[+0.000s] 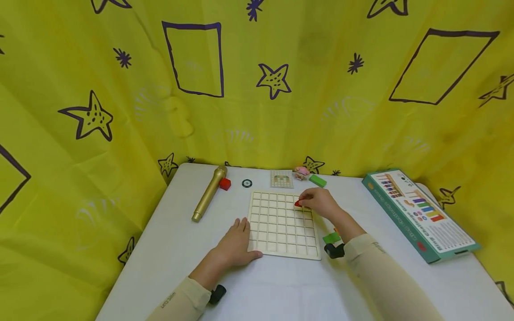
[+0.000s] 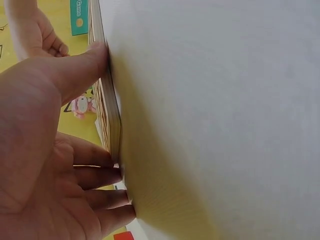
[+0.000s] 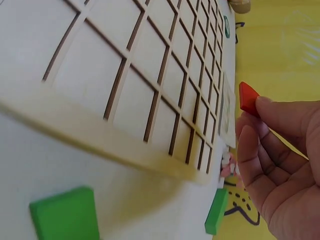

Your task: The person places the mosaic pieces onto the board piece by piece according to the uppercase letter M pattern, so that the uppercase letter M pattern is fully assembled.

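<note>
A pale wooden grid board [image 1: 277, 224] lies in the middle of the table. My left hand [image 1: 236, 244] rests at its near left corner, fingers along the left side and thumb at the front edge. In the left wrist view, these fingers and thumb [image 2: 82, 67] reach the board's edge [image 2: 114, 127], outstretched. Over the board's far right part, my right hand [image 1: 320, 203] pinches a small red wedge-shaped block [image 3: 247, 100] between thumb and fingers. The right wrist view shows this block raised above the board's squares, its lower part covered by the fingertips.
Left of the board lie a gold microphone [image 1: 209, 196], a red cube [image 1: 225, 183] and a round dark disc [image 1: 246, 183]. Behind it are a patterned card [image 1: 281, 179], a pink figurine [image 1: 302, 172] and a green block [image 1: 318, 180]. Another green piece [image 1: 331, 237] and a game box [image 1: 421, 214] lie right.
</note>
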The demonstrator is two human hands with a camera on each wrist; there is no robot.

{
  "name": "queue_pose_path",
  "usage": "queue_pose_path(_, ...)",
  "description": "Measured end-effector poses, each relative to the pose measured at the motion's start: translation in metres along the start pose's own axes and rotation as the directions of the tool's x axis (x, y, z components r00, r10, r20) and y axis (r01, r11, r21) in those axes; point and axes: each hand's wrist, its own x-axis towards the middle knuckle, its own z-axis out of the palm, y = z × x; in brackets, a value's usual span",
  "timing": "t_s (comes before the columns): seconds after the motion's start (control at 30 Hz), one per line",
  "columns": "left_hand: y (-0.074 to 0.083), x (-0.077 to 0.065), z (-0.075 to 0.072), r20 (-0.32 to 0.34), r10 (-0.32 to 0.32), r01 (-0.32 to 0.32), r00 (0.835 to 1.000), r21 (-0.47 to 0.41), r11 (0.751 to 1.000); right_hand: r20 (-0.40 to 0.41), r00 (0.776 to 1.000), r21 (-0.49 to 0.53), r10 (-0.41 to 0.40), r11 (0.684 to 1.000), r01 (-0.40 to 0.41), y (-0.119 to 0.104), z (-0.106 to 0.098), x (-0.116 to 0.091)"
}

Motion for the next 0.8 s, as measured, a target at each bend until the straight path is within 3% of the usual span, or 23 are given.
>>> queue_pose_path(0.37, 0.002, 0.001, 0.003, -0.003, -0.017, 0.017, 1.0, 0.038, 0.999, 0.062, 0.997, 0.052, -0.043, 0.998, 0.039, -0.024, 0.03, 0.022)
queue_pose_path(0.8, 0.002, 0.002, 0.005, -0.012, -0.005, 0.005, 1.0, 0.055, 0.998, 0.09, 0.991, 0.031, -0.095, 0.995, 0.092, -0.038, 0.061, 0.037)
